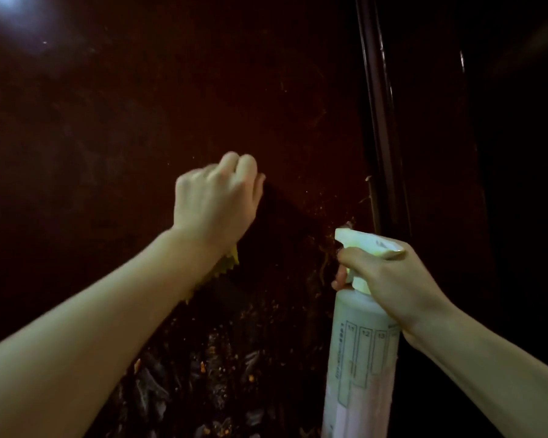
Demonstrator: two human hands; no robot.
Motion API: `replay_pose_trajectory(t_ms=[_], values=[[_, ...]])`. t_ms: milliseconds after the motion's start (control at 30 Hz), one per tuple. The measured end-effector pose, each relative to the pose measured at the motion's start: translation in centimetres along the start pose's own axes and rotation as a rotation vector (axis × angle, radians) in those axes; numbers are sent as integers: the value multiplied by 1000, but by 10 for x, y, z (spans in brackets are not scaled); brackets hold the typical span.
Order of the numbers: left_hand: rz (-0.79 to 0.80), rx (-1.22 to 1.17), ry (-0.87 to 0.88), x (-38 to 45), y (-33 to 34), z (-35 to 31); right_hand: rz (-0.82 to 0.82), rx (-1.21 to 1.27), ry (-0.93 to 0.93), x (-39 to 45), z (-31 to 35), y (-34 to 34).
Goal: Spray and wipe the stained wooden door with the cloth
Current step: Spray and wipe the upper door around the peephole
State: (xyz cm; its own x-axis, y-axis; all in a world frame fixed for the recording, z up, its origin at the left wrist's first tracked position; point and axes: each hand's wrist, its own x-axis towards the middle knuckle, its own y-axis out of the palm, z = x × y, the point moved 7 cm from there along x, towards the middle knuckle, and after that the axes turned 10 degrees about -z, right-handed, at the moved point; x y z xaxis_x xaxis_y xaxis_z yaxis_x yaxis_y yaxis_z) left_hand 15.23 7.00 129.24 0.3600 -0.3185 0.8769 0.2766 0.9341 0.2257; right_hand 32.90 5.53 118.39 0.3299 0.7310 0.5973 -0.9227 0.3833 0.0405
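Nearest the lens, the right hand (389,279) gripped a pale spray bottle (359,358) by its neck — forefinger curled over the trigger, nozzle aimed at the door. Further out, the left hand (217,203) was balled around a yellow cloth (227,265), knuckles against the dark wooden door (171,90); only the cloth's zigzag edge showed below the wrist. Orange specks and smears dotted the door's lower part — beside a dark vertical door frame (382,121).

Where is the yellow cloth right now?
In the head view, left of centre: the yellow cloth is bunched under the left hand against the wooden door.
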Motion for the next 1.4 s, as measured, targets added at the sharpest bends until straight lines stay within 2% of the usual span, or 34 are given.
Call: replay_pose_trajectory(t_ms=[67, 233, 433, 567, 700, 900, 1067, 1167, 1233, 1400], values=[[6, 2, -27, -3, 2, -4, -2, -5, -14, 1, 1, 1], [41, -151, 132, -47, 1, -44, -40, -66, -14, 3, -2, -5], [-27, -33, -50, -2, 9, -23, -96, 11, 17, 5, -3, -18], [11, -116, 78, -30, 9, -52, -103, -16, 21, 5, -7, -24], [18, -131, 138, -30, 9, -53, -115, 41, 43, 6, -7, -29], [-17, -31, -47, 2, 11, -25, -86, -64, 19, 9, -10, -28], [7, -47, 75, -14, 9, -36, -70, 59, 92, 9, -14, -27], [-26, 5, -84, 19, 9, -8, -62, 49, 82, 12, -14, -26], [-38, 17, -121, 27, 12, -12, -58, 41, 75, 15, -14, -25], [29, -203, 160, -31, 12, -90, -92, -33, 16, 20, -12, -27]])
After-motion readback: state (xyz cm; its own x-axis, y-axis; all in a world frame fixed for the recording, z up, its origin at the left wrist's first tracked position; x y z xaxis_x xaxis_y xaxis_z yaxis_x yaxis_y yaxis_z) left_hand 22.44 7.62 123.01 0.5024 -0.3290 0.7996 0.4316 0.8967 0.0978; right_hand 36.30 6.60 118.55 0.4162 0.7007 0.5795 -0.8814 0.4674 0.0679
